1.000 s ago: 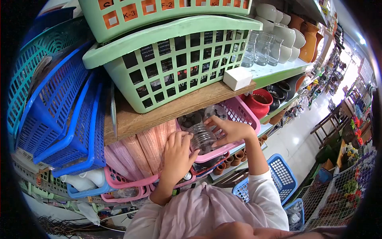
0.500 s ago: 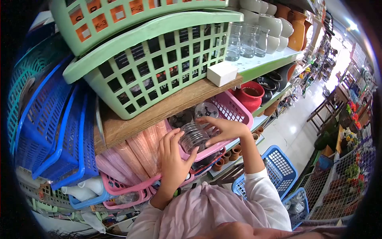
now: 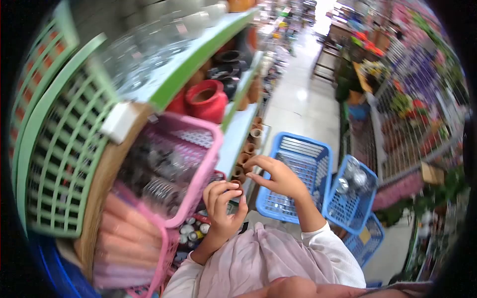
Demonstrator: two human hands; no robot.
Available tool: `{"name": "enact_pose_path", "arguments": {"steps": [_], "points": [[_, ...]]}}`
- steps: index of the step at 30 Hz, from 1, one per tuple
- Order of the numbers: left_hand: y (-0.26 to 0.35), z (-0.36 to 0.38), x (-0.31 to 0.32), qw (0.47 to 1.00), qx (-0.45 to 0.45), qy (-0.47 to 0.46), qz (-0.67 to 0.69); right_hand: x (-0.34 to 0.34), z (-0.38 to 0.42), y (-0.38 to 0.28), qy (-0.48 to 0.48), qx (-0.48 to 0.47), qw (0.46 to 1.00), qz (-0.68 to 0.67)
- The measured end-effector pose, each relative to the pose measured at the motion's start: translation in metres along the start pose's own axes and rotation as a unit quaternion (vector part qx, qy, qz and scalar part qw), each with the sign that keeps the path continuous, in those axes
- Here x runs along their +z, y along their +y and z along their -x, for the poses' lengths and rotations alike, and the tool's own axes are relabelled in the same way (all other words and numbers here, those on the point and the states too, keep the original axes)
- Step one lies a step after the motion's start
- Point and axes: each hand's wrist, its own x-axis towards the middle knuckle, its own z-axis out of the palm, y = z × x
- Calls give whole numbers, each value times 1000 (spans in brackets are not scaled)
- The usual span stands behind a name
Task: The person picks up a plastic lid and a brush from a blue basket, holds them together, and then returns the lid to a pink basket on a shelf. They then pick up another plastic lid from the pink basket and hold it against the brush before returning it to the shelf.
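My left hand (image 3: 223,213) is raised in front of my chest, its fingers loosely curled and apart from the thumb. Beside it my right hand (image 3: 280,180) hangs with bent fingers and a gap at the thumb. I see nothing in either hand. To their left, a pink basket (image 3: 216,149) contains a row of clear round pieces (image 3: 161,192) and other clear-wrapped items, blurred. Nearest my right hand is a blue basket (image 3: 326,149) on the floor. Small brown clay pots (image 3: 238,173) stand on a low shelf behind the hands.
Green baskets (image 3: 37,111) and a white block (image 3: 119,121) sit on the wooden board (image 3: 94,218). A red pot (image 3: 206,102) stands on the shelf. Further right, another blue basket (image 3: 343,218) contains shiny items. An aisle floor (image 3: 298,107) leads away.
My view has swung to the right. Both hands have come away from the clear round pieces, out of the pink basket, and now hover to its right.
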Motion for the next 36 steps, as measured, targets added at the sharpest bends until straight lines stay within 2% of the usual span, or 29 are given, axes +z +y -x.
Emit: {"name": "enact_pose_path", "arguments": {"steps": [1, 4, 5, 8, 9, 11, 13, 15, 17, 19, 20, 21, 23, 24, 26, 27, 28, 29, 30, 31, 33, 34, 35, 36], "points": [[2, 0, 17, 999, 9, -18, 29, -11, 21, 0, 7, 53, 999, 5], [15, 4, 69, 978, -39, -144, 146, -29, 88, 23, 76, 150, 985, -28], [21, 8, 85, 972, -31, -161, 169, -34, 112, 31, 97, 169, 981, -18], [38, 25, 135, 935, -18, -267, 232, -43, 186, 47, 174, 291, 941, -17], [45, 33, 150, 929, -13, -277, 245, -47, 210, 49, 186, 302, 935, -13], [61, 46, 178, 893, -7, -374, 250, -56, 255, 55, 216, 392, 894, -1], [81, 61, 208, 882, 3, -394, 257, -65, 298, 62, 255, 408, 877, 2], [98, 75, 240, 835, -47, -463, 295, -79, 332, 68, 280, 447, 849, 16], [115, 89, 279, 832, -44, -471, 290, -91, 364, 88, 304, 442, 844, 26], [127, 106, 322, 816, -27, -516, 259, -101, 397, 118, 342, 487, 802, -47], [133, 113, 344, 817, 5, -530, 227, -103, 407, 136, 411, 453, 784, -109], [139, 120, 368, 816, 3, -531, 228, -105, 420, 158, 410, 456, 782, -109], [148, 142, 416, 801, 23, -570, 181, -104, 447, 209, 468, 490, 728, -108], [149, 157, 440, 799, 22, -573, 179, -105, 454, 230, 467, 491, 727, -110], [147, 192, 494, 741, -123, -628, 200, -111, 465, 272, 492, 533, 678, -121], [144, 210, 521, 740, -124, -631, 198, -104, 480, 311, 492, 534, 676, -124], [141, 228, 547, 626, -367, -643, 246, -92, 500, 359, 516, 536, 663, -82], [135, 249, 571, 464, -584, -607, 275, -85, 513, 385, 538, 538, 648, -39], [123, 272, 589, 410, -669, -547, 292, -90, 513, 393, 525, 563, 638, -6], [115, 296, 608, 410, -669, -547, 292, -92, 514, 402, 525, 563, 638, -6], [98, 347, 642, 608, -614, -481, 152, -92, 518, 425, 528, 582, 618, 40], [85, 369, 656, 640, -594, -472, 123, -90, 521, 433, 511, 603, 610, 60], [83, 377, 658, 638, -597, -473, 119, -89, 521, 436, 508, 606, 610, 57], [83, 380, 657, 642, -622, -429, 131, -85, 523, 440, 495, 604, 621, 70]]}}
